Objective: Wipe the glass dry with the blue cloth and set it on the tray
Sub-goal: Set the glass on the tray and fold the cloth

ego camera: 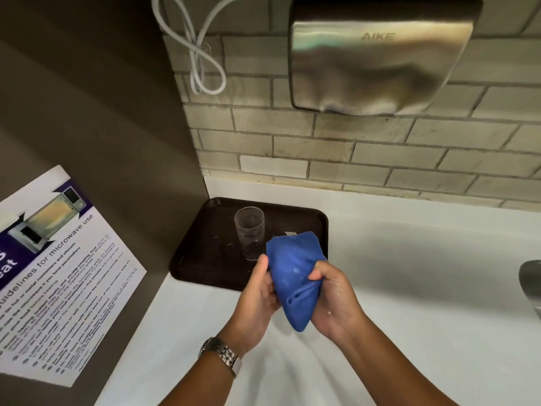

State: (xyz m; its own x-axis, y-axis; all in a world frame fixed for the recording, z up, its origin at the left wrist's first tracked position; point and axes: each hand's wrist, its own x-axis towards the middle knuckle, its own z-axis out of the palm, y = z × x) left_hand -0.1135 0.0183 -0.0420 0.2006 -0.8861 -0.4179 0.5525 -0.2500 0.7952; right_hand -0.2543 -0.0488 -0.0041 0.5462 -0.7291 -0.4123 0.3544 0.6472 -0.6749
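A white bench (409,259) runs below a wall of pale tiles (380,153), where a steel hand dryer (377,54) hangs with a white cable (202,57) looped to its left. On the brown side panel at the left, a microwave notice (55,273) is fixed. A dark brown tray (205,253) lies in the back left corner of the bench, against this panel. The blue cloth (295,276) is bunched between both hands above the front right corner of the tray. The right hand (333,300) has its fingers closed around the cloth, and the left hand (257,300), with a metal watch (222,356) on the wrist, grips the cloth's left side with the thumb up. The glass (249,232) stands upright near the middle of the tray, free of both hands.
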